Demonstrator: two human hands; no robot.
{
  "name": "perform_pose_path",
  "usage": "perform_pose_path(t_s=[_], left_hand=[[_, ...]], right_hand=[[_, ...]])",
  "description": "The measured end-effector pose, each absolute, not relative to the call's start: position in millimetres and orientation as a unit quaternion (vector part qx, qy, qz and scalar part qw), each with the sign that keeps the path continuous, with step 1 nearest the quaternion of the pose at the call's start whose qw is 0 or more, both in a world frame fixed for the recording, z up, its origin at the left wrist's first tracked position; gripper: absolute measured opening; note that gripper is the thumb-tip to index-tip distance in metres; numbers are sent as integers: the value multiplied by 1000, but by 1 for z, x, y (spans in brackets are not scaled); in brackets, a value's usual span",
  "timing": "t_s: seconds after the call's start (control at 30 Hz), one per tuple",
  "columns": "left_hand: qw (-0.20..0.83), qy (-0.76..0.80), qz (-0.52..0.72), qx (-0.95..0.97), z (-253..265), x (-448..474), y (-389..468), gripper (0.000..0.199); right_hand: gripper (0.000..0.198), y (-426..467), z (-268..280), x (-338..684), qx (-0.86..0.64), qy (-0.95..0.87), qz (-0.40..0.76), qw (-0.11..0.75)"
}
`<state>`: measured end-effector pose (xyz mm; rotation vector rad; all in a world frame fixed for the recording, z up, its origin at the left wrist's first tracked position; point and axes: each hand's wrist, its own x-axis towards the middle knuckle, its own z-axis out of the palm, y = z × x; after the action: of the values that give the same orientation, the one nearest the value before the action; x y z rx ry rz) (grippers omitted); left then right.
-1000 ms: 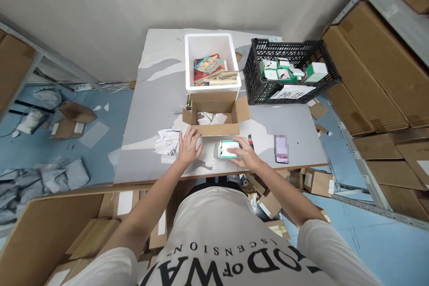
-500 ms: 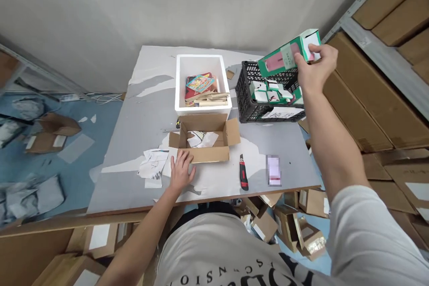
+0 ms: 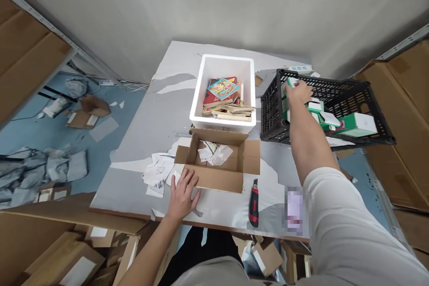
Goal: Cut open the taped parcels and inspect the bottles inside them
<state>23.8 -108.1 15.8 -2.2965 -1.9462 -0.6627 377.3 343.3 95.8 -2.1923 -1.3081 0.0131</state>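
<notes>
Grey-topped table bears an opened, unsealed brown cardboard carton, only white scraps inside; left hand, fingers spread, touches it at seven o'clock; right hand, grip unclear, meets a green-and-white box in the black plastic crate at two.

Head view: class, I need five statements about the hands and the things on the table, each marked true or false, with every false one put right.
1. The right hand is at the crate, which holds boxes. True.
2. The left hand touches the front flap of the carton. True.
3. The cutter lies in the crate. False: the cutter lies on the table.
4. The books lie in the carton. False: the books lie in the foam tub.
5. Papers lie in the carton. True.
</notes>
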Motion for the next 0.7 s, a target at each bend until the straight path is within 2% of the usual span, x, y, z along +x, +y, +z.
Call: perform_pose_path(t_s=[0.13,0.27,0.4,0.57,0.7], left_hand=[[10,-643,-211,-736,12,25,-107,36],[-7,-651,-195,-734,9,27,-106,36],[-13,-651,-187,-736,9,29,-105,36],[-18,-659,-197,-725,8,30,-111,39],[-3,-662,-217,-717,4,23,-122,48]], right_hand=[[45,344,87,398,-812,-518,-11,268],[44,336,88,407,-790,-553,-9,264],[47,329,89,398,-810,-559,48,173],[56,319,94,398,-806,-585,33,79],[57,298,116,393,-761,-641,-31,98]])
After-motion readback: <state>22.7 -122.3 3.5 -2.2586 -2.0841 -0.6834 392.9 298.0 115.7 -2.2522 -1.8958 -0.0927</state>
